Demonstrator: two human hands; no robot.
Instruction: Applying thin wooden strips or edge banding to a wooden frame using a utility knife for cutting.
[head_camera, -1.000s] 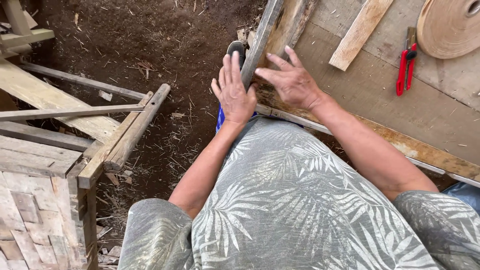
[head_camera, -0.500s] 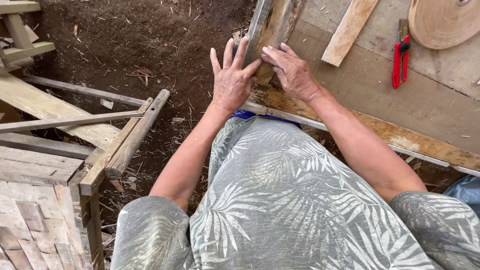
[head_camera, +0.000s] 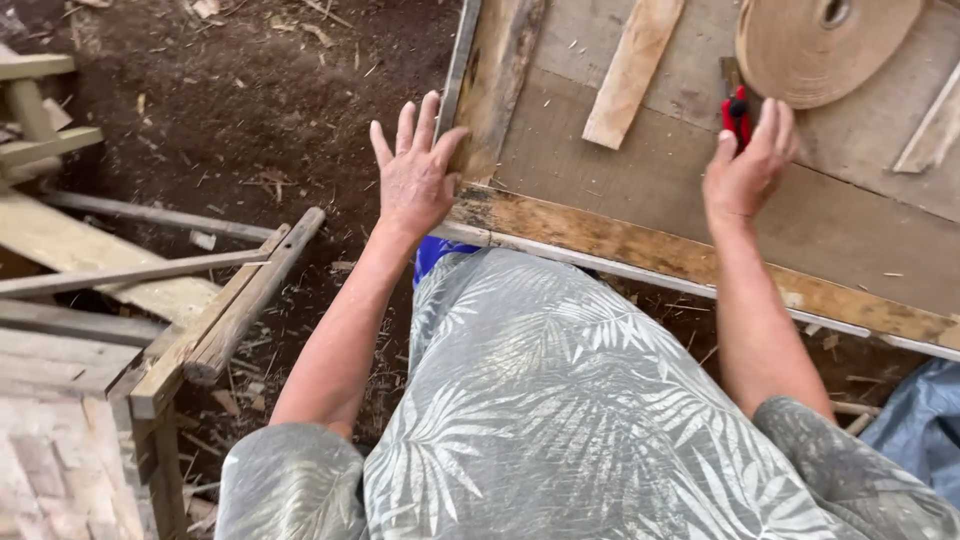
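Since 0.5 s ago the right hand (head_camera: 748, 168) has left the panel corner and gone right, onto the red tool (head_camera: 738, 112); left hand (head_camera: 415, 175) stayed at the corner, shifted only a bit. View also dropped/tilted, so more of the panel shows now.

Left hand: open, fingers spread, flat, palm down on the corner of the panel (head_camera: 660, 190), thumb side touching the dark worn plank (head_camera: 500, 80) that runs up along the panel's left edge. Not gripping anything.

Right hand: fingers extended upward, lying over the red tool, tool handle pokes out just above the fingertips. Touching it for sure; can't tell if it's actually gripped, fingers look loose, not curled.

Red tool lies on the panel's upper right area, just beside and below the big tape roll (head_camera: 815, 45), tan, coiled flat, near touching. Kind of tool unclear, mostly hidden by hand.

Pale wood strip (head_camera: 632, 75) lies tilted on the panel between the two hands, apart from both. Metal edge strip (head_camera: 640, 270) runs along the panel's near side, next to the person's leaf-print shirt (head_camera: 560, 420).

Left of frame: dirt floor (head_camera: 250, 110) w/ chips, loose wood slats (head_camera: 230, 310) and boards lying crossed, well apart from the hands.
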